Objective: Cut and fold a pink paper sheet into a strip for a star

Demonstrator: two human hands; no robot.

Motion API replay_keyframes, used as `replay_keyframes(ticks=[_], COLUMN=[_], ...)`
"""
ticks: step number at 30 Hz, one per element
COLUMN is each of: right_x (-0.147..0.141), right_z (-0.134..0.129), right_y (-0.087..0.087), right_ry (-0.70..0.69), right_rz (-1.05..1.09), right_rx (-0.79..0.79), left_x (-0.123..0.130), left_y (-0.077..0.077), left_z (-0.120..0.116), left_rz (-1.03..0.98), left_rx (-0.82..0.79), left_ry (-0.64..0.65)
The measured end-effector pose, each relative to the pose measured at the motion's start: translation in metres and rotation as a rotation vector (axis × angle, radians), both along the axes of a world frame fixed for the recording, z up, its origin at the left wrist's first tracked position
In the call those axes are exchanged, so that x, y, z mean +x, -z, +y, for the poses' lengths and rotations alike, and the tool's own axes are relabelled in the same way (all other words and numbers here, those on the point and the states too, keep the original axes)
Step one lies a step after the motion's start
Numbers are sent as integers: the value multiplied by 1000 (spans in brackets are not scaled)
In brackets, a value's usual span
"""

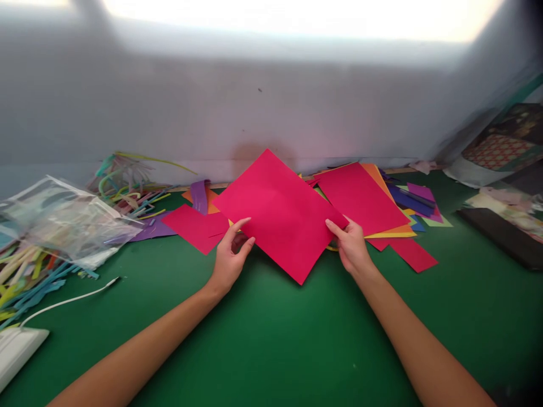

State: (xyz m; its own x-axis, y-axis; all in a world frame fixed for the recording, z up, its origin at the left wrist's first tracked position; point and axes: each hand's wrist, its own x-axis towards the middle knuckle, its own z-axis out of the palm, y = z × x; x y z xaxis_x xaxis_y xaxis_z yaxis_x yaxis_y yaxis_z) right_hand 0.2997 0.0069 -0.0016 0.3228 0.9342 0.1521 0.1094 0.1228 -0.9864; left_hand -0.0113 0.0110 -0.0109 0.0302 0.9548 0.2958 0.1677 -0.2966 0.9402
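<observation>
A square sheet of red paper (280, 215) is held up above the green table, turned so that one corner points down. My right hand (353, 243) grips it by its right corner, thumb in front and fingers behind. My left hand (231, 254) is at the lower left edge, thumb and index finger apart; the index fingertip overlaps the sheet, and whether it touches is hard to tell. Behind my right hand lies a larger red sheet (365, 198) over orange and yellow ones. A smaller red piece (190, 226) rests to the left of my left hand.
Clear plastic bags (72, 220) and many coloured paper strips (34, 282) cover the left side. A white cable (72, 302) runs from a white block (19, 353). To the right are a dark flat case (500, 234) and a red scrap (413, 254). A pale wall (190, 102) stands behind.
</observation>
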Motion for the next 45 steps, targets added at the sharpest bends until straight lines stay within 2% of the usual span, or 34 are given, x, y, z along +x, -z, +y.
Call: replay_keyframes(ticks=[4, 10, 14, 18, 22, 26, 28, 32, 35, 37, 42, 45], right_x=[32, 63, 68, 69, 67, 63, 62, 63, 62, 58, 41, 29], right_z=[7, 14, 17, 17, 16, 14, 13, 12, 13, 13, 11, 4], right_y=[-1, -1, 0, -2, -4, -7, -8, -8, -6, -4, -3, -6], right_ry=[90, 156, 106, 75, 71, 72, 65, 58, 60, 69, 69, 38], right_rz=[-194, -197, -94, -2, 98, 182, 208, 227, 207, 177, 52, -124], right_rx=[14, 5, -19, -45, -72, -123, -156, -210, -213, -177, -29, 39], left_x=[-5, -10, -9, -16, -30, -44, -50, -57, -56, -51, -37, -32], left_y=[-2, 0, 4, 8, 5, 2, -1, -13, -28, -38, -63, -80], left_z=[2, 9, 12, 19, 34, 48, 52, 52, 46, 41, 28, 20], left_rz=[100, 243, 355, 342, 592, 733, 769, 915, 972, 998, 890, 884], left_rx=[65, 138, 138, 134, 177, 219, 302, 628, 733, 702, 519, 441], left_ry=[-107, 64, 103, 125, 268, 276, 247, 199, 296, 420, 670, 670])
